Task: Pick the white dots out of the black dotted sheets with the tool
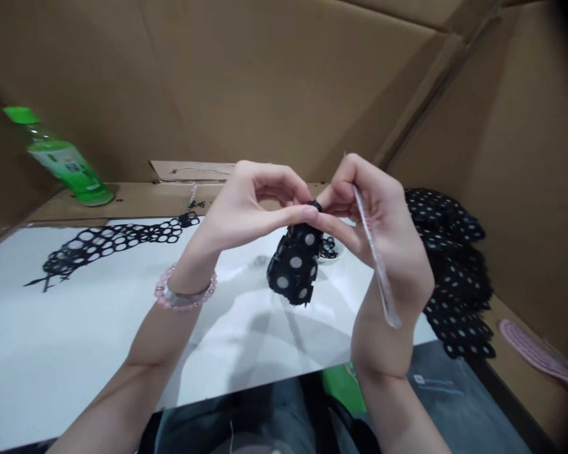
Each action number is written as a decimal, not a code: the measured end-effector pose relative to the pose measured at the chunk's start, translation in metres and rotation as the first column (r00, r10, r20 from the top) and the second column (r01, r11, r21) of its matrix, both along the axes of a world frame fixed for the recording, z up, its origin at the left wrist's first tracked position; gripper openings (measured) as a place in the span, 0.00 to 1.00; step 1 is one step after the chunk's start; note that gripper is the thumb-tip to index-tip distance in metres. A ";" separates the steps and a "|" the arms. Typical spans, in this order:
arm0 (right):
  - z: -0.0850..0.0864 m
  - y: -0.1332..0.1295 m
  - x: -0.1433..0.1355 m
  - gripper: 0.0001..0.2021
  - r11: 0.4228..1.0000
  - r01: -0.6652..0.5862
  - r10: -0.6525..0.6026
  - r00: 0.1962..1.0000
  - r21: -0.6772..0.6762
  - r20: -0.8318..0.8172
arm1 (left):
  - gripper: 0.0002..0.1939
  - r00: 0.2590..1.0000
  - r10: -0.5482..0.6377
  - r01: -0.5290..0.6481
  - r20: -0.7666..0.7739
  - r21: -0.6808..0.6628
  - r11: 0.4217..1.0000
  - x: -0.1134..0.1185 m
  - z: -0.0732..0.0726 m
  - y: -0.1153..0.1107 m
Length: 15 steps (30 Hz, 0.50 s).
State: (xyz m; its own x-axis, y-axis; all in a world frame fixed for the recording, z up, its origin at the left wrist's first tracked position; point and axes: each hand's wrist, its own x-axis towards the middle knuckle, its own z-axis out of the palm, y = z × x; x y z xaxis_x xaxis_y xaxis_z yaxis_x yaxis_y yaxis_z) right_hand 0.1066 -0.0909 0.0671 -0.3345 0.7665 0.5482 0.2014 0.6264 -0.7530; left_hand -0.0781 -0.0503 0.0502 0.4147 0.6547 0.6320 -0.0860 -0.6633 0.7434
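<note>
My left hand (260,205) and my right hand (378,221) meet at the centre, above the white table. Between their fingertips they pinch the gathered top of a black fabric piece with white polka dots (294,265), which hangs down. A thin, pale, see-through stick (377,265) is tucked in my right hand and slants down across the palm. Just behind the fabric stands a small white bowl (334,257) with small black rings (329,247) in it, partly hidden. What the fingertips pinch at the very top cannot be made out.
A chain of black rings (118,239) lies on the white table (76,328) at left. A green bottle (69,167) leans at back left. Black dotted fabric pieces (454,271) are piled at right, near a pink object (534,350). Cardboard walls (274,82) enclose the table.
</note>
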 end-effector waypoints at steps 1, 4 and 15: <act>0.000 0.000 0.001 0.19 1.000 -0.018 0.018 1.000 -0.005 0.012 | 0.09 1.000 -0.017 0.017 -0.007 -0.029 0.999 0.000 0.000 0.001; -0.001 0.003 0.002 0.19 0.998 -0.052 0.052 0.999 -0.022 0.017 | 0.09 1.000 -0.018 0.018 -0.002 -0.041 0.999 0.005 -0.006 0.004; 0.003 0.008 0.029 0.20 0.995 0.099 -0.098 0.986 0.005 -0.134 | 0.05 0.944 0.277 -0.269 0.180 -0.068 0.961 0.014 -0.032 0.049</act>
State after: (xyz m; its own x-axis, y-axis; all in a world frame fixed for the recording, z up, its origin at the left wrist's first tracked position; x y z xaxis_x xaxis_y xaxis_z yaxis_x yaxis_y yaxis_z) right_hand 0.1359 -0.0829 0.0700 -0.1810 0.7852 0.5922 0.1610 0.6177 -0.7698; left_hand -0.0641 -0.0014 0.0185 0.0944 0.7540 0.6501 -0.0451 -0.6491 0.7594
